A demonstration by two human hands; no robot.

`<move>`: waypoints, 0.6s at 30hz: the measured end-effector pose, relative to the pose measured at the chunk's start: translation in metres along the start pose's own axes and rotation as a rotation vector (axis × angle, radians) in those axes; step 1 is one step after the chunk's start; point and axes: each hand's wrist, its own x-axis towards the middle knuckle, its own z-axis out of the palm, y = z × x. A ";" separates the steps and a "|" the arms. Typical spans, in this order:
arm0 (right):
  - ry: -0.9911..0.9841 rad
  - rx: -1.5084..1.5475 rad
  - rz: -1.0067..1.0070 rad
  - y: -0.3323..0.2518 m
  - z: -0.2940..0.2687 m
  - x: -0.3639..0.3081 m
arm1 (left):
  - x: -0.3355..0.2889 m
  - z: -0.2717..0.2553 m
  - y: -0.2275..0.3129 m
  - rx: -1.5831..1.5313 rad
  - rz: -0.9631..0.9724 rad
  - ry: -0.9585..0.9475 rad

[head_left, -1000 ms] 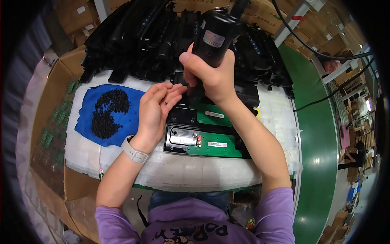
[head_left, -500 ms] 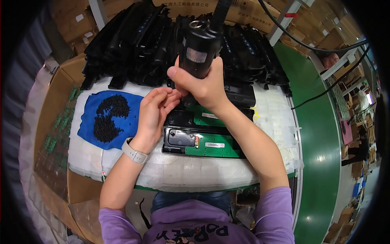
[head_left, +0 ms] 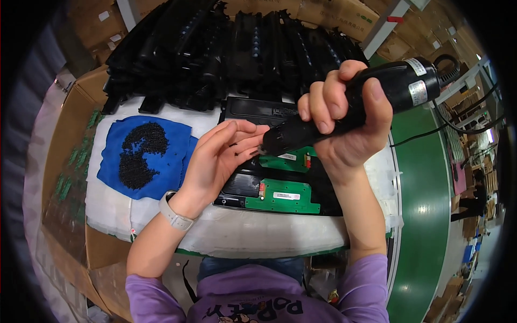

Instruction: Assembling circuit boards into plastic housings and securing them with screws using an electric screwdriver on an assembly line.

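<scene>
A black electric screwdriver (head_left: 401, 89) is gripped in my right hand (head_left: 353, 121). It lies tilted, its tip pointing left into the fingers of my left hand (head_left: 215, 159). That hand is cupped palm up, with a few tiny black screws (head_left: 235, 154) on its fingers. Beneath both hands are black plastic housings (head_left: 234, 185) fitted with green circuit boards (head_left: 299, 200), partly covered by the hands and tool. Left of my left hand, a pile of small black screws (head_left: 141, 156) rests on a blue cloth (head_left: 180, 134).
Long black plastic housings (head_left: 183, 48) are heaped along the back of the white-covered table (head_left: 269, 234). At left stands a cardboard box (head_left: 59, 161) with green boards in it. The screwdriver's cord (head_left: 468, 131) hangs at right, over a green strip (head_left: 423, 215).
My right hand has swung the screwdriver from upright over the housings to a slanted pose, its tip now at my left fingers. The left hand has turned further palm up.
</scene>
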 end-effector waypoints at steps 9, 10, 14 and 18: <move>0.040 -0.127 0.079 0.007 0.008 -0.008 | -0.008 0.011 0.000 0.096 -0.132 -0.104; 0.018 -0.119 0.067 0.003 0.006 -0.005 | -0.007 0.011 -0.001 0.095 -0.137 -0.108; 0.046 0.074 -0.004 -0.014 0.002 0.004 | -0.004 0.001 -0.002 0.281 -0.093 -0.101; 0.096 0.063 -0.004 -0.025 0.001 0.006 | -0.004 0.003 -0.006 0.368 -0.025 -0.052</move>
